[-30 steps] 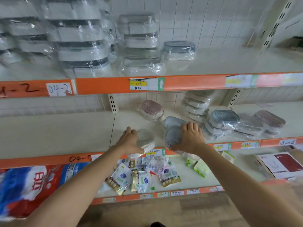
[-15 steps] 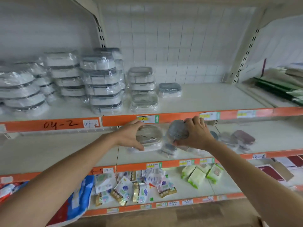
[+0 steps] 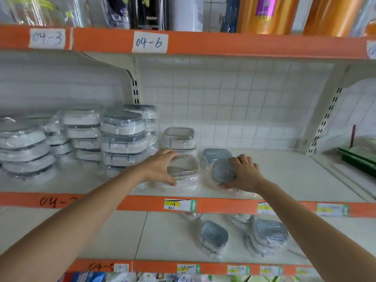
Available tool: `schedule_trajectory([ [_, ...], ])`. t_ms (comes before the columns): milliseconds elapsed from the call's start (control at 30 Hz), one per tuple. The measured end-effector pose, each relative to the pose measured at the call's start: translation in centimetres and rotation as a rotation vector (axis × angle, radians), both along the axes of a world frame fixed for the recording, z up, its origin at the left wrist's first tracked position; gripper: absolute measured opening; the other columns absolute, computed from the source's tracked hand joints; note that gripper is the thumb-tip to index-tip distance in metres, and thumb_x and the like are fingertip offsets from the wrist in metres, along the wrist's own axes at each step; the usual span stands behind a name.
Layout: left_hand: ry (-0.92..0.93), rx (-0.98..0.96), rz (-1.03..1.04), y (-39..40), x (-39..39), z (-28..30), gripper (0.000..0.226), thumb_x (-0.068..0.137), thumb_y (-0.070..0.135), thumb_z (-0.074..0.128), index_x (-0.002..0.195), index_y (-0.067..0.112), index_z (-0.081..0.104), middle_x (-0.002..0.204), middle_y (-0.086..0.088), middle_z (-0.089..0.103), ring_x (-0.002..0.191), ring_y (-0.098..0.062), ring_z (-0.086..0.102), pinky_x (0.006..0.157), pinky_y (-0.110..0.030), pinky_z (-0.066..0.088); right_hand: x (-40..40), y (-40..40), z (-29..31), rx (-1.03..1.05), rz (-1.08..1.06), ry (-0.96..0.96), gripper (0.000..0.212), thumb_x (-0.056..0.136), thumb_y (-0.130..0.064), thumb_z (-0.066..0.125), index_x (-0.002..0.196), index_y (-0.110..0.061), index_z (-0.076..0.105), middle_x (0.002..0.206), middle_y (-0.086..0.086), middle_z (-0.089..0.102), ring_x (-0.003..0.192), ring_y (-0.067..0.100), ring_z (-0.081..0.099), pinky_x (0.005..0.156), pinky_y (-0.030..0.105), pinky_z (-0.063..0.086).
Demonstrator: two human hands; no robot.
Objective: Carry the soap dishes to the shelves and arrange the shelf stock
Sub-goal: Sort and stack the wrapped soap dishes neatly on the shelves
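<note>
My left hand [image 3: 159, 166] grips a wrapped beige soap dish [image 3: 184, 166] over the middle shelf [image 3: 284, 180], in front of a short stack of beige dishes [image 3: 179, 137]. My right hand [image 3: 245, 173] grips a wrapped grey-blue soap dish [image 3: 223, 169], tilted on edge, just in front of another blue dish [image 3: 216, 154] on that shelf. Both held dishes are low over the shelf board; whether they touch it is unclear.
Tall stacks of wrapped white-and-grey dishes [image 3: 122, 137] fill the shelf's left half. More blue dishes [image 3: 213, 236] lie on the shelf below. Bottles [image 3: 262, 13] stand on the top shelf. Green items [image 3: 358, 157] sit at far right. Orange shelf edges [image 3: 223, 44] run across.
Both hands have lifted their dishes from the lower shelf up onto the middle shelf, and my view has tilted upward with them.
</note>
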State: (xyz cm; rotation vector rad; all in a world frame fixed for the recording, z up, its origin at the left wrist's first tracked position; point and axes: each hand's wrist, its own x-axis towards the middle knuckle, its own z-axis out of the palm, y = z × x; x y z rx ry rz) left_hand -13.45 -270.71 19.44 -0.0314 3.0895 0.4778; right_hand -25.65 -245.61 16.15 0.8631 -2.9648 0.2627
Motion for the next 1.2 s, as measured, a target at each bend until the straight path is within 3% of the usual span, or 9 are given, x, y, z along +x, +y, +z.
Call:
schedule_trajectory([
  [100,-0.049,-0.02,-0.006,-0.2,-2.0,0.1,0.098,0.076,0.03,0.077,0.152,0.022,0.015,0.156,0.003,0.017,0.142,-0.013,0.016,0.114,-0.029,0.021,-3.4,0.0,0.6,-0.043,0.008,-0.034,0.1,0.066,-0.058,0.075,0.145,-0.019,0.027,0.137,0.004,0.033,0.13,0.024,0.028,0.107,0.038,0.024],
  [200,-0.138,-0.185,-0.046,0.0,-3.3,-0.3,0.098,0.079,0.028,0.075,0.153,0.022,0.012,0.158,0.002,0.015,0.144,-0.014,0.015,0.115,-0.029,0.016,-6.9,-1.2,1.4,-0.096,0.028,-0.056,0.098,0.067,-0.053,0.078,0.143,-0.018,0.028,0.139,0.002,0.035,0.131,0.023,0.03,0.107,0.038,0.024],
  [367,-0.127,-0.256,-0.021,-0.2,-3.9,-0.8,0.094,0.082,0.024,0.069,0.154,0.022,0.009,0.158,0.003,0.008,0.145,-0.014,0.008,0.117,-0.03,0.014,-11.4,-4.3,1.5,-0.074,0.077,-0.075,0.092,0.071,-0.052,0.075,0.144,-0.021,0.028,0.144,0.0,0.036,0.135,0.022,0.028,0.11,0.041,0.021],
  [500,-0.147,-0.299,0.005,0.0,-4.5,-0.9,0.095,0.08,0.021,0.064,0.154,0.023,0.006,0.151,0.004,0.01,0.141,-0.016,0.012,0.114,-0.036,0.028,-13.6,-6.0,1.0,0.026,0.139,-0.144,0.09,0.08,-0.054,0.066,0.15,-0.022,0.02,0.155,-0.002,0.022,0.142,0.021,0.018,0.113,0.048,0.018],
  [700,-0.13,-0.404,-0.01,1.0,-4.3,-1.0,0.095,0.08,0.026,0.063,0.153,0.015,0.002,0.153,0.0,0.007,0.142,-0.018,0.008,0.114,-0.032,0.021,-13.4,-6.0,1.0,0.148,0.192,-0.123,0.092,0.086,-0.053,0.058,0.153,-0.016,0.005,0.16,-0.001,-0.004,0.147,0.018,-0.001,0.117,0.049,0.006],
  [833,0.022,-0.419,-0.062,2.2,-3.1,-1.0,0.088,0.082,0.036,0.064,0.151,0.014,0.014,0.15,0.0,0.013,0.141,-0.017,0.014,0.113,-0.033,0.025,-10.1,-4.7,0.9,0.024,0.225,-0.012,0.084,0.086,-0.046,0.063,0.151,-0.018,0.019,0.159,-0.002,0.012,0.145,0.019,0.012,0.117,0.04,0.011],
  [1000,0.252,-0.291,-0.243,5.2,0.3,-2.4,0.037,0.089,0.026,0.056,0.124,0.014,0.055,0.125,0.001,0.049,0.122,-0.015,0.042,0.093,-0.028,0.04,-2.5,-2.2,0.0,-0.05,0.289,0.073,0.044,0.094,-0.029,0.055,0.133,-0.01,0.047,0.138,0.007,0.042,0.129,0.025,0.04,0.102,0.036,0.038],
  [1100,0.254,-0.228,-0.367,6.7,3.1,-5.6,0.027,0.085,0.024,0.047,0.101,0.011,0.065,0.102,-0.003,0.06,0.099,-0.023,0.057,0.073,-0.04,0.051,2.9,-0.3,-2.3,-0.122,0.295,0.009,0.03,0.094,-0.019,0.053,0.122,-0.009,0.056,0.123,0.009,0.051,0.114,0.025,0.052,0.091,0.036,0.043],
  [1200,0.087,-0.279,-0.38,7.4,5.2,-10.4,0.027,0.09,0.016,0.05,0.112,0.006,0.063,0.115,-0.008,0.06,0.105,-0.027,0.057,0.081,-0.042,0.051,6.9,1.4,-6.4,-0.056,0.323,0.013,0.029,0.094,-0.017,0.051,0.12,-0.006,0.057,0.121,0.011,0.053,0.115,0.029,0.051,0.089,0.038,0.043],
])
